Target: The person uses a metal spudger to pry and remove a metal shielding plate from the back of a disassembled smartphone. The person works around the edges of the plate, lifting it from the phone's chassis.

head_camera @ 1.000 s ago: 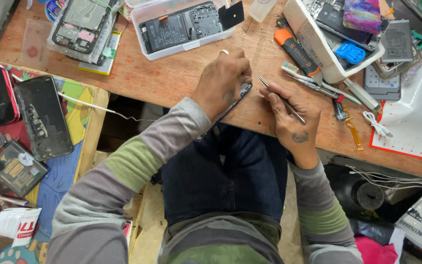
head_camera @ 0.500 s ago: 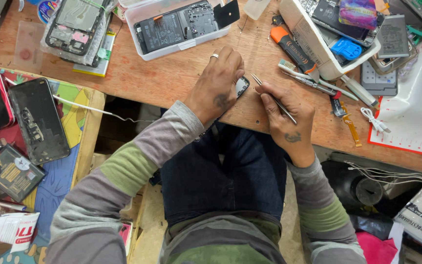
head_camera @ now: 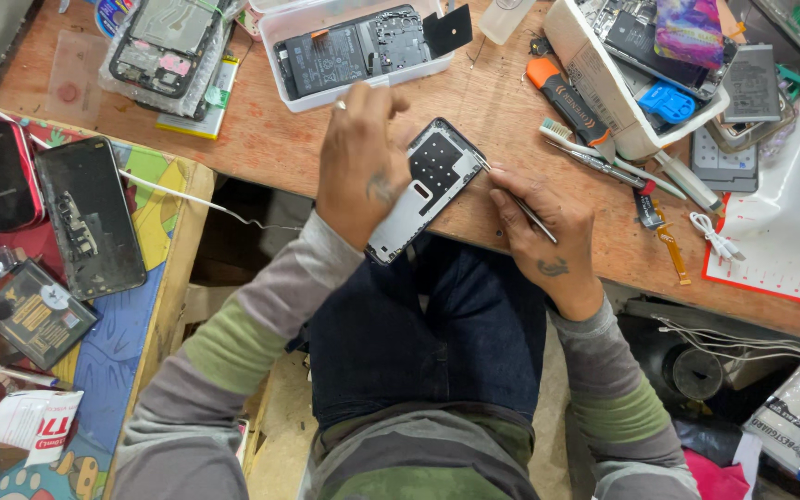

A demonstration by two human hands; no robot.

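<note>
My left hand (head_camera: 363, 162) holds a silver phone frame (head_camera: 426, 188) with a black inner panel, tilted over the front edge of the wooden workbench (head_camera: 270, 139). My right hand (head_camera: 543, 227) grips thin metal tweezers (head_camera: 520, 199); their tip touches the frame's upper right edge. Both hands are above my lap, forearms in grey and green striped sleeves.
A clear tray (head_camera: 275, 18) with an opened phone sits behind my hands. Another opened phone (head_camera: 167, 42) lies at the back left. A white box (head_camera: 594, 74) of phone parts, an orange tool (head_camera: 562, 93) and a white mat (head_camera: 789, 222) are on the right. Dark phones (head_camera: 90, 218) lie on the left side table.
The phone frame has swung flat toward the camera, showing its full inner face. My left hand shifted left along it; the tweezers stay at its upper edge.
</note>
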